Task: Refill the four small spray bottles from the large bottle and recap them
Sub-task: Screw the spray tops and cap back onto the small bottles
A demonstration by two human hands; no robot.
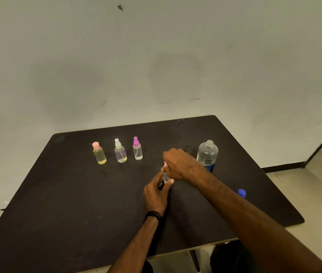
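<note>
Recapping the fourth bottle (165, 177), mid-table, near the uncapped large bottle (207, 155). Keep the body upright and steady while the pink cap (165, 164) turns straight down. Left hand (156, 192) grips the body, fingers curled round it; right hand (177, 164) pinches the cap from above.

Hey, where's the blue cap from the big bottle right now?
In the head view the blue cap lies on the black table near its right edge, nearer the person than the open large bottle.
</note>
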